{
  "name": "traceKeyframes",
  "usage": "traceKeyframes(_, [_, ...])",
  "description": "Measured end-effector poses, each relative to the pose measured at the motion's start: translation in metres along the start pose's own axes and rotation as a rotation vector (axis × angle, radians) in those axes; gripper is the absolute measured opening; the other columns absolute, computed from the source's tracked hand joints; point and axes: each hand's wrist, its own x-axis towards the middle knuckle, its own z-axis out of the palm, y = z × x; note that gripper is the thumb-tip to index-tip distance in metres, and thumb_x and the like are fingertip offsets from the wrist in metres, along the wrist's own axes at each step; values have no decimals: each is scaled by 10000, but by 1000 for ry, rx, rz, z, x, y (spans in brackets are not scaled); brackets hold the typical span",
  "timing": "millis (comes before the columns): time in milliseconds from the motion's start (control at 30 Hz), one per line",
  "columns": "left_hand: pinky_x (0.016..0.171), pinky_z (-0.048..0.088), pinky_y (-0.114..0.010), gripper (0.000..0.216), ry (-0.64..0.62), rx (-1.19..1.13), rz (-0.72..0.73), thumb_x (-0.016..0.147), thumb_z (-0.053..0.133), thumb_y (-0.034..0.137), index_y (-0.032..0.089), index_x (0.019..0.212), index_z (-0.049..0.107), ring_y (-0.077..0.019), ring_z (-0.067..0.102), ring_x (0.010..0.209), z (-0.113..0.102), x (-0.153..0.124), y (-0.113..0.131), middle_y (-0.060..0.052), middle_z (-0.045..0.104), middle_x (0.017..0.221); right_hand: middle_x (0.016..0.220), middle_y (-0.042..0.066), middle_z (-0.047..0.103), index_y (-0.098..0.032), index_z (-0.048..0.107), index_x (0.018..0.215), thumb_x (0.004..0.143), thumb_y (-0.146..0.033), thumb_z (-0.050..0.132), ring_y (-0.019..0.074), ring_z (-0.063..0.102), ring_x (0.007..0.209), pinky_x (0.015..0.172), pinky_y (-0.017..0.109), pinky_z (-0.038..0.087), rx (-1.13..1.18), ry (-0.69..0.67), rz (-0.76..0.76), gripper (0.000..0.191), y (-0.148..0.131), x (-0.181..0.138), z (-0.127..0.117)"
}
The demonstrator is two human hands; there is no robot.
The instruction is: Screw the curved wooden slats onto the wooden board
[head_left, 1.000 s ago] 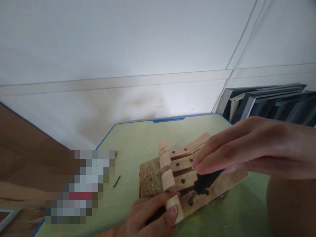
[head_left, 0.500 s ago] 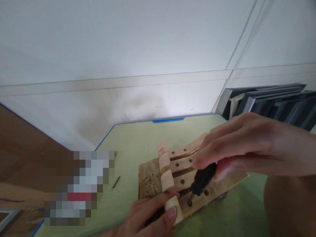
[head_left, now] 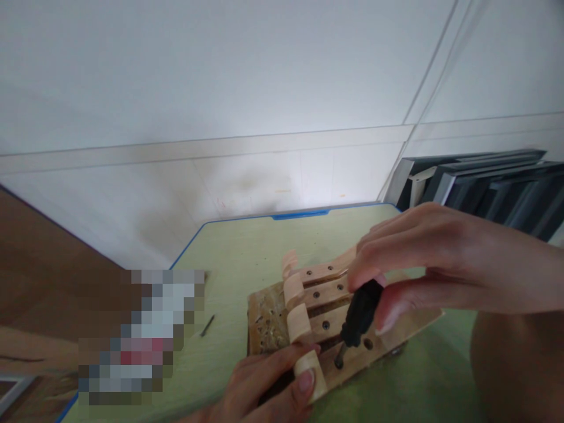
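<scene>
My right hand (head_left: 409,270) is closed on the black handle of a short screwdriver (head_left: 362,312). Its shaft slants down into a screw hole in the nearest strip of a wooden piece (head_left: 304,320). That piece has several pale strips with rounded, curled ends and dark screws set in them. Thumb and fingers of my left hand (head_left: 268,385) pinch the rounded end of the nearest strip. Under the curled ends, at the left, lies a rough brown block (head_left: 267,320) with pitted marks. Part of the far strips is hidden behind my right hand.
A loose screw (head_left: 207,325) lies on the light green table (head_left: 238,252), left of the wooden piece. A blurred-out object (head_left: 154,329) sits at the table's left edge. Dark flat panels (head_left: 497,182) lean against the white wall (head_left: 247,76) at right.
My right hand's fingers have shifted and turned slightly around the screwdriver handle, which stands a bit more upright. The left hand and the wooden piece look unmoved.
</scene>
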Motion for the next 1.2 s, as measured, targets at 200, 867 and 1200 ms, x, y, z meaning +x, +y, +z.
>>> traceKeyframes(200, [823, 552, -188, 332, 20, 13, -16, 893, 514, 117, 107, 1225, 519, -139, 577, 1137, 0, 2, 0, -128, 614, 1182, 731, -36, 639, -170, 639, 866, 874, -251, 608, 58, 579, 667, 601, 146, 413, 19, -44, 100, 87, -7, 4, 1])
traceKeyframes(867, [763, 566, -202, 428, 27, 16, 5, 907, 505, 174, 156, 1330, 444, -149, 606, 1092, 4, 2, -4, -113, 664, 1077, 672, -36, 455, -162, 437, 662, 979, -374, 408, 80, 414, 642, 615, 237, 269, -171, 33, 144, 383, 8, 12, 13])
traceKeyframes(1200, [750, 589, -272, 574, -47, 205, -151, 802, 658, 444, 310, 1322, 454, -182, 660, 971, 4, 25, 4, -80, 641, 1174, 584, -58, 360, -137, 473, 617, 931, -329, 532, 50, 345, 543, 542, 222, 232, -124, 57, 37, 373, 9, 13, 13])
